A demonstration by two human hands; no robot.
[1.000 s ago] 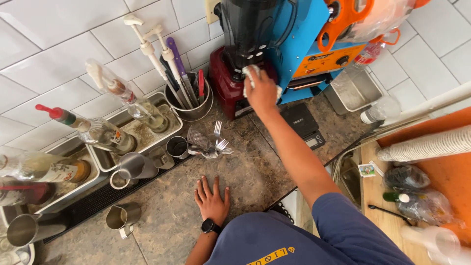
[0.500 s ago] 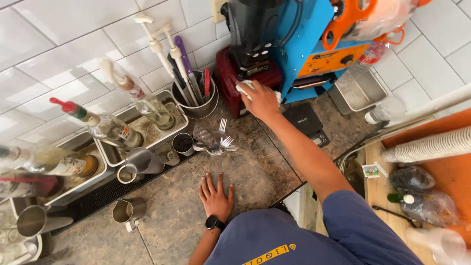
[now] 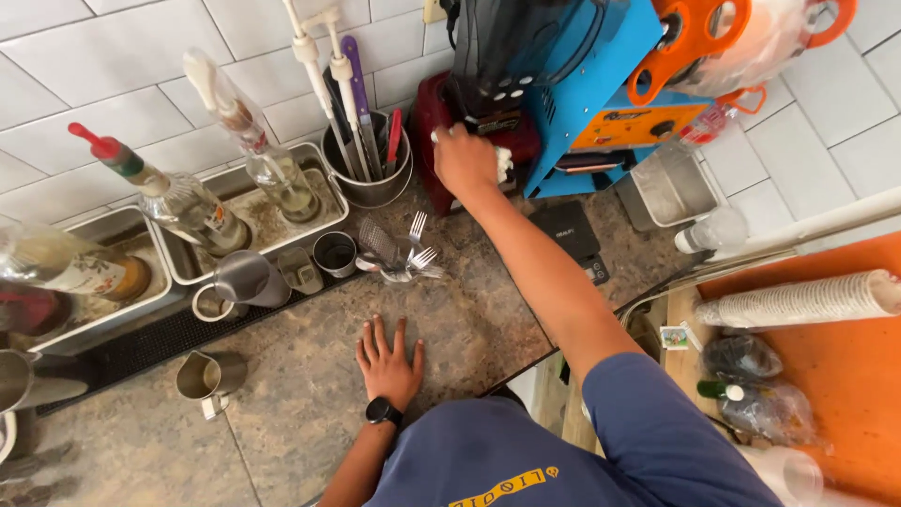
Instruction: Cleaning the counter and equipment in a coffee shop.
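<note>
My right hand [image 3: 466, 160] is stretched forward and shut on a white cloth [image 3: 502, 162], pressing it against the front of a dark red blender base [image 3: 434, 122] at the back of the counter. A black blender jar [image 3: 493, 42] sits above that base. My left hand [image 3: 388, 361] lies flat with fingers spread on the speckled stone counter [image 3: 479, 319], holding nothing; a black watch is on its wrist.
A blue and orange sealing machine [image 3: 610, 89] stands right of the blender. A steel utensil pot [image 3: 371, 169], forks [image 3: 418, 249], steel jiggers and cups [image 3: 249, 280], syrup bottles in steel trays [image 3: 188, 202] and a black scale [image 3: 572, 235] crowd the counter. Stacked paper cups [image 3: 798, 300] lie at right.
My right hand with the cloth has shifted slightly left and down across the front of the red blender base. The left hand stays flat on the counter.
</note>
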